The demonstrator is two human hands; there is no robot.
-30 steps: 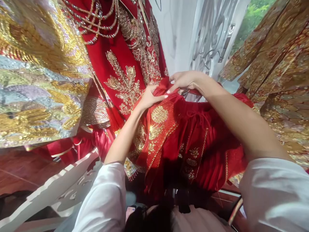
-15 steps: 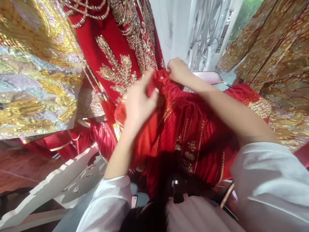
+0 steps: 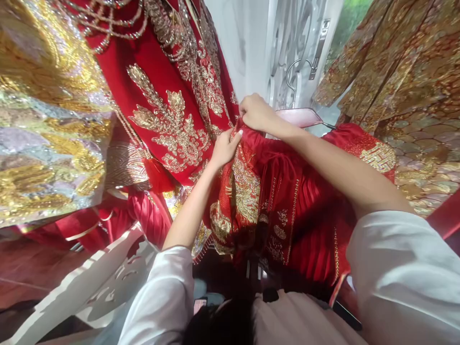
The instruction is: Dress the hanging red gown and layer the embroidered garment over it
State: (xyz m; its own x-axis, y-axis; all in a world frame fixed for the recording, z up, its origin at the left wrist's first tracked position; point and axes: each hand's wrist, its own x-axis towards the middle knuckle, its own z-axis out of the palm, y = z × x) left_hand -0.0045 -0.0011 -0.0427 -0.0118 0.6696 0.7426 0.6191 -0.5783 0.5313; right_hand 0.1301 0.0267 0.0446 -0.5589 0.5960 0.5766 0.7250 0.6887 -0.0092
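Observation:
A red pleated skirt (image 3: 294, 206) with gold embroidery hangs in front of me from a pink hanger (image 3: 300, 116). My left hand (image 3: 223, 147) pinches the top edge of the skirt's embroidered front panel. My right hand (image 3: 254, 111) is closed on the same waistband edge just above and to the right, close to the hanger. Both hands sit almost together at the skirt's upper left corner. White sleeves cover my arms to the elbows.
A red robe (image 3: 168, 96) with gold leaf embroidery and bead strands hangs at the left. A gold and pastel brocade garment (image 3: 46, 120) is at the far left, gold brocade fabric (image 3: 406, 81) at the right. A white ornate door (image 3: 287, 43) stands behind; a white carved chair (image 3: 82, 287) below left.
My left hand, which had lifted off and opened half a second ago, has come back and pinched the skirt's top edge. The embroidered front panel now hangs down again.

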